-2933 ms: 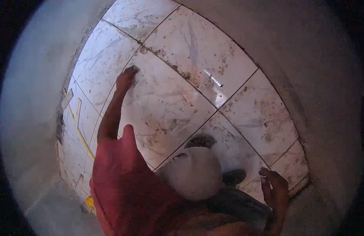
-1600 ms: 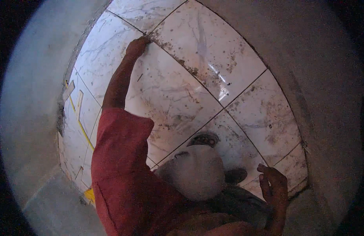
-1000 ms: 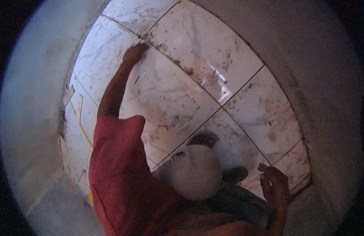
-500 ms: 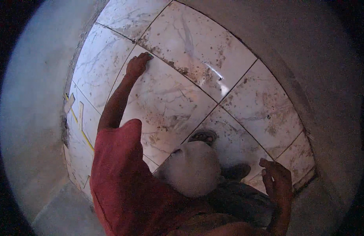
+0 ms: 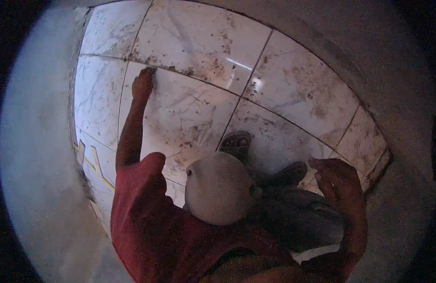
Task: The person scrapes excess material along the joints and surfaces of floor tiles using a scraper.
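Note:
My left hand (image 5: 142,85) reaches to the dark joint between marbled white floor tiles (image 5: 180,113), its fingers bent round something small and dark that I cannot make out. At the lower right my right hand (image 5: 333,184) hangs above the tiles, fingers loosely curved and apart, holding nothing. Between my arms is a pale, rounded bucket-like object (image 5: 220,188), partly covering my grey trousers and dark footwear (image 5: 234,141). Dirt and mortar specks mark the tiles, most thickly along the seam beside my left hand.
Thin pale strips (image 5: 96,162) lie near a long yellow strip (image 5: 104,178) at the left. Grey walls or bare cement surfaces (image 5: 392,94) surround the tiled area, with a rough edge along its sides.
My left hand moved up to the seam crossing, then shifted slightly down along it. The view has turned, so the tiles appear rotated and my right hand sits higher in the picture.

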The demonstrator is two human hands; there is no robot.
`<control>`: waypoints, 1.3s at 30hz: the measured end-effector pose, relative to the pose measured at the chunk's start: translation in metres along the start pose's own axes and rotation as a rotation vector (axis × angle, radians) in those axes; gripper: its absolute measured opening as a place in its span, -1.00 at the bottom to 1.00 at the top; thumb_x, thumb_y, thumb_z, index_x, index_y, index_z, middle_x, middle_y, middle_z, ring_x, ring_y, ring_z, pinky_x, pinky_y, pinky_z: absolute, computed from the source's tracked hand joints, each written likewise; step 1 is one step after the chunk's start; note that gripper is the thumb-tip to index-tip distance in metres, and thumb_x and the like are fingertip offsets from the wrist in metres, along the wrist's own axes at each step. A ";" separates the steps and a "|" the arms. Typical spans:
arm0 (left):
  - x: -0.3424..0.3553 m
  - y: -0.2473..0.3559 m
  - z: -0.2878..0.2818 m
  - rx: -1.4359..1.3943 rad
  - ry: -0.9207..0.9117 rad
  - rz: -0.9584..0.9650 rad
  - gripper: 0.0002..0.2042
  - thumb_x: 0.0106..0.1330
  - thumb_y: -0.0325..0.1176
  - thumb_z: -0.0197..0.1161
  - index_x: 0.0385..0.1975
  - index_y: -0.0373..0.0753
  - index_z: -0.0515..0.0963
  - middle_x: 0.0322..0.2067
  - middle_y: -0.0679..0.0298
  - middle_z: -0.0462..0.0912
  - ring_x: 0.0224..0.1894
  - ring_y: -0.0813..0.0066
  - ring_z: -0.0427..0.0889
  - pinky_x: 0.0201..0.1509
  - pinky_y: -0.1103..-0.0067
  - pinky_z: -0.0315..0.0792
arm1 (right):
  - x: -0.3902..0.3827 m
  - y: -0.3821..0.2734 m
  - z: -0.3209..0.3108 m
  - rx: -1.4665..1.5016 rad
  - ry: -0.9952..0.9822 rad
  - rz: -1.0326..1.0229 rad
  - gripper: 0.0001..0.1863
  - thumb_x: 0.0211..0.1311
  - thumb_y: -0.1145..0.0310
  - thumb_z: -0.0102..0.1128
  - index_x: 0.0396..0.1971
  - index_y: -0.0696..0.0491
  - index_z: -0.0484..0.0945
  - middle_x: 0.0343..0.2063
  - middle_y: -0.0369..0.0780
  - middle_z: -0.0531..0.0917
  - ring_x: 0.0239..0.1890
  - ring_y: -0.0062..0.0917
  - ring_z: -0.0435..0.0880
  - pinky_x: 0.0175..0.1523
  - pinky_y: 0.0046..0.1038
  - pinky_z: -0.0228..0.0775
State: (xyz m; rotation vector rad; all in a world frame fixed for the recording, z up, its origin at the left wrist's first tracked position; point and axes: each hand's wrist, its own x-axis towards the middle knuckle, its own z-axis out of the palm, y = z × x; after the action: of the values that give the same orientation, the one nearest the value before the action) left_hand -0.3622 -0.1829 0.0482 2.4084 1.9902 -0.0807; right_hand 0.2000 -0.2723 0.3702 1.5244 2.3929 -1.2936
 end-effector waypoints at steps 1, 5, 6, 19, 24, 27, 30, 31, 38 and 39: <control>-0.005 0.008 0.001 -0.004 0.117 0.071 -0.65 0.09 -0.39 0.05 -0.07 -0.01 0.41 -0.03 0.25 0.40 -0.10 0.13 0.48 -0.09 0.28 0.40 | -0.004 0.001 -0.001 0.006 0.013 0.019 -0.74 0.07 0.45 0.07 -0.19 0.06 0.52 -0.32 -0.10 0.60 -0.26 -0.22 0.58 -0.11 -0.32 0.39; -0.021 0.057 0.010 -0.189 -0.173 -0.069 -0.68 0.14 -0.39 0.02 -0.08 0.00 0.42 0.00 0.25 0.38 -0.03 0.15 0.43 -0.01 0.27 0.36 | -0.021 0.000 -0.008 0.076 0.089 0.155 -0.74 0.09 0.44 0.06 -0.17 0.02 0.53 -0.33 -0.12 0.60 -0.27 -0.24 0.57 -0.10 -0.32 0.38; -0.035 0.063 0.010 -0.202 -0.117 -0.090 -0.69 0.14 -0.40 0.01 -0.08 -0.01 0.43 -0.02 0.22 0.39 -0.05 0.14 0.45 -0.03 0.26 0.37 | -0.021 0.002 -0.005 0.007 0.128 0.104 -0.74 0.10 0.43 0.06 -0.17 0.00 0.54 -0.31 -0.12 0.60 -0.24 -0.26 0.56 -0.08 -0.32 0.36; -0.040 0.142 -0.011 -0.325 -0.027 0.042 -0.74 0.13 -0.41 0.03 -0.16 -0.08 0.46 -0.10 0.11 0.44 -0.13 0.10 0.50 -0.10 0.31 0.42 | -0.040 -0.001 -0.009 0.060 0.063 0.229 -0.75 0.13 0.37 0.07 -0.16 -0.05 0.54 -0.21 -0.25 0.59 -0.11 -0.31 0.49 0.06 -0.32 0.23; -0.013 0.124 -0.015 -0.294 -0.057 0.001 -0.71 0.09 -0.42 0.07 -0.14 -0.20 0.47 -0.13 0.09 0.47 -0.08 0.10 0.45 -0.06 0.32 0.39 | -0.045 0.005 -0.001 -0.018 0.135 0.109 -0.77 0.12 0.41 0.05 -0.19 0.01 0.54 -0.28 -0.17 0.60 -0.24 -0.28 0.56 -0.07 -0.30 0.34; -0.011 0.117 0.009 -0.326 0.041 0.126 -0.71 0.09 -0.39 0.09 -0.15 -0.22 0.47 -0.12 0.08 0.47 -0.09 0.05 0.43 -0.02 0.34 0.37 | -0.051 0.014 0.001 0.032 0.154 0.061 -0.77 0.12 0.42 0.04 -0.21 0.03 0.54 -0.31 -0.17 0.61 -0.31 -0.28 0.58 -0.13 -0.29 0.37; -0.013 0.175 -0.003 -0.718 -0.038 0.031 -0.73 0.11 -0.35 0.19 -0.18 -0.25 0.48 -0.22 0.10 0.53 -0.14 0.19 0.47 -0.03 0.41 0.35 | -0.064 0.007 -0.005 -0.065 0.215 0.112 -0.77 0.11 0.41 0.06 -0.21 0.03 0.54 -0.31 -0.16 0.61 -0.27 -0.30 0.57 -0.10 -0.31 0.36; -0.042 0.157 -0.040 -0.640 -0.028 -0.036 -0.73 0.11 -0.35 0.19 -0.18 -0.25 0.48 -0.22 0.10 0.53 -0.14 0.19 0.47 -0.03 0.41 0.35 | -0.051 0.007 0.002 -0.023 0.197 0.021 -0.77 0.11 0.41 0.06 -0.21 0.03 0.54 -0.31 -0.16 0.61 -0.27 -0.30 0.57 -0.10 -0.31 0.36; 0.002 0.177 -0.074 -1.511 -0.406 -0.579 -0.69 0.06 -0.23 0.31 -0.27 -0.28 0.50 -0.42 0.24 0.56 -0.49 0.57 0.45 -0.39 0.63 0.35 | -0.054 -0.017 -0.002 -0.017 0.213 0.290 -0.77 0.14 0.37 0.05 -0.19 0.01 0.55 -0.26 -0.18 0.59 -0.14 -0.31 0.50 0.01 -0.31 0.27; 0.019 0.180 -0.078 -1.522 -0.410 -0.569 -0.69 0.06 -0.23 0.31 -0.27 -0.28 0.50 -0.42 0.24 0.56 -0.49 0.57 0.45 -0.39 0.63 0.35 | -0.055 -0.011 -0.004 -0.006 0.171 0.255 -0.77 0.14 0.38 0.05 -0.19 0.01 0.55 -0.24 -0.18 0.59 -0.13 -0.31 0.50 0.03 -0.31 0.26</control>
State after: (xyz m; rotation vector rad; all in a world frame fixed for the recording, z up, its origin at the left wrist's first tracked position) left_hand -0.1793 -0.1948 0.1217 0.7880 1.4541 0.6184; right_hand 0.2219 -0.3126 0.4028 1.9348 2.1937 -1.1450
